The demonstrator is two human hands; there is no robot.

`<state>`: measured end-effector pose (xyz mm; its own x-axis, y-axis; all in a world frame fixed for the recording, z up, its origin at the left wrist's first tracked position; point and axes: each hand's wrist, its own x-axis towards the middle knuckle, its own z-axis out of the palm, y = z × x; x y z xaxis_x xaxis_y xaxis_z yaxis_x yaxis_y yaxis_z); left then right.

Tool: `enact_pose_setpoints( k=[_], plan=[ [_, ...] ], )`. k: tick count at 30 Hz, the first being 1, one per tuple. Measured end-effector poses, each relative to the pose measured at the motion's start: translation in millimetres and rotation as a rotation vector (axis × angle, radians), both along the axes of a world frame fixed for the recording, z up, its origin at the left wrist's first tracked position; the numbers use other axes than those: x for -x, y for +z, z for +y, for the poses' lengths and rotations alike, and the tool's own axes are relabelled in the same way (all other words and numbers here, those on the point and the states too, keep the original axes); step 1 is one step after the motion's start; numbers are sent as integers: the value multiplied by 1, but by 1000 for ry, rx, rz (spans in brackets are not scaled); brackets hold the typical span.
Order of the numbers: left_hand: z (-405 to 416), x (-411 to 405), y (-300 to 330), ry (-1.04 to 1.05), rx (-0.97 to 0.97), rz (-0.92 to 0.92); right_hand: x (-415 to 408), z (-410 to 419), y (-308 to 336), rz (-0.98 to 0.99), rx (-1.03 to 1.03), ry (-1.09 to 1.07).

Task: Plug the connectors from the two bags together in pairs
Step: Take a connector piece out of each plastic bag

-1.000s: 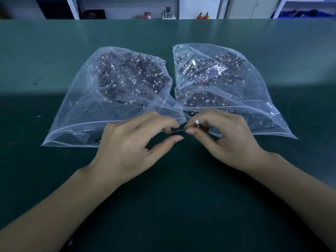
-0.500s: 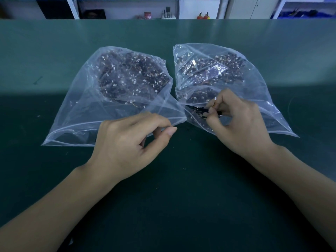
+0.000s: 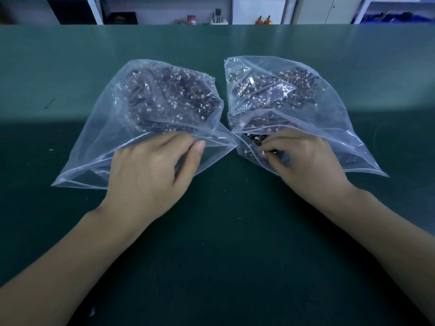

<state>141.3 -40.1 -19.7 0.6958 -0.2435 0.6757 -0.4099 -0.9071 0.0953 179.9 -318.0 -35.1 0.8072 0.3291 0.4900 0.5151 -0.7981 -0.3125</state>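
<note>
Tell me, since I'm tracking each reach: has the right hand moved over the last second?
Yes. The right hand has gone from the open mat in front of the bags away from the person, into the right bag's mouth.

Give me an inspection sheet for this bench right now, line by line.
Surface: dark green mat, a few pale specks.
Job's things: left bag and right bag, clear plastic, side by side, both filled with small wired connectors.
Clutter: nothing seen.
Hands: left hand at the left bag's mouth, fingers curled, contents of grip hidden; right hand inside the right bag's mouth, fingers on connectors.
Cables: only the connectors' thin wires.
Surroundings: shelves behind the bench.
</note>
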Motion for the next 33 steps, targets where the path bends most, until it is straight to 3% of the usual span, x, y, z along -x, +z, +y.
enact_pose_setpoints(
  k=[7, 12, 23, 33],
  plan=[
    [8, -9, -13, 76, -137, 314, 4, 3, 1, 20, 44, 19],
    [11, -16, -18, 98, -160, 575, 8, 5, 5, -125, -23, 44],
    [21, -19, -21, -10, -77, 328, 13, 11, 3, -245, -120, 104],
    [25, -25, -26, -32, -9, 273, 13, 13, -5, -142, -245, 168]
  ],
)
